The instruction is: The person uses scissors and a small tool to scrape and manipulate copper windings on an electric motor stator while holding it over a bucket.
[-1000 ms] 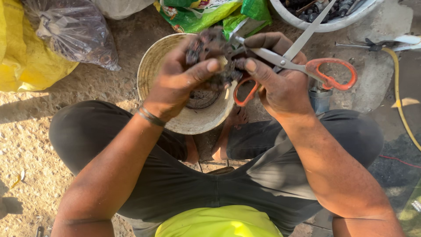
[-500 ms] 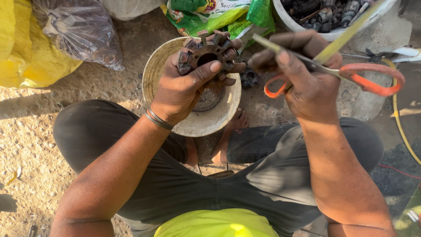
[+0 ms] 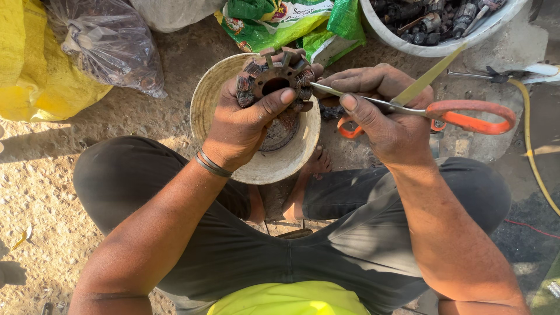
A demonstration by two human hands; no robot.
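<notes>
Person seen from above, seated. Torso: bright yellow-green shirt (image 3: 291, 300), visible only at the 6 o'clock edge of the frame. Legs: dark grey trousers (image 3: 280, 251), cloth creased, with a seam running across the lap. Both forearms bare, no sleeves in view. Left hand (image 3: 245, 119): thin dark bangles (image 3: 211, 164), two or three stacked, at the wrist. Right hand (image 3: 385, 116): no ring, band or watch seen; fingers grimy with dark dust. Feet (image 3: 318, 163) bare, toes showing at 12 o'clock of the lap.
</notes>
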